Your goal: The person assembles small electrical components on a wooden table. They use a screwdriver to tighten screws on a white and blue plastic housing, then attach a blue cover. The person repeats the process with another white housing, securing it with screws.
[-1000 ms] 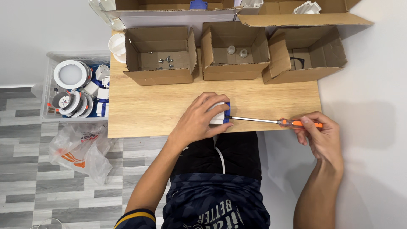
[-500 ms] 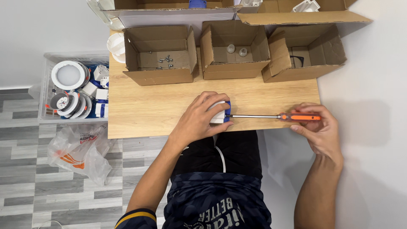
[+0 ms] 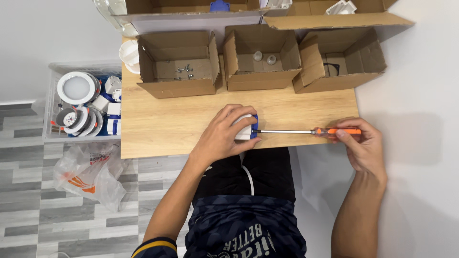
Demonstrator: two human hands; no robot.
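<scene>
Small open cardboard boxes (image 3: 177,64) on the wooden table (image 3: 162,124): three. Round clear pieces (image 3: 264,57) in the middle box: two. Screwdriver (image 3: 306,131): one. Plastic bag (image 3: 88,172) on floor: one. Clear bin (image 3: 50,102) of light fittings: one.

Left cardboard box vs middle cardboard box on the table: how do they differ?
The left cardboard box holds several small dark screws; the middle cardboard box holds two round pale caps. The left box's contents lie scattered in a cluster, the middle box's two sit side by side. Both are open-topped, brown, flaps out, standing on the wooden table.
</scene>
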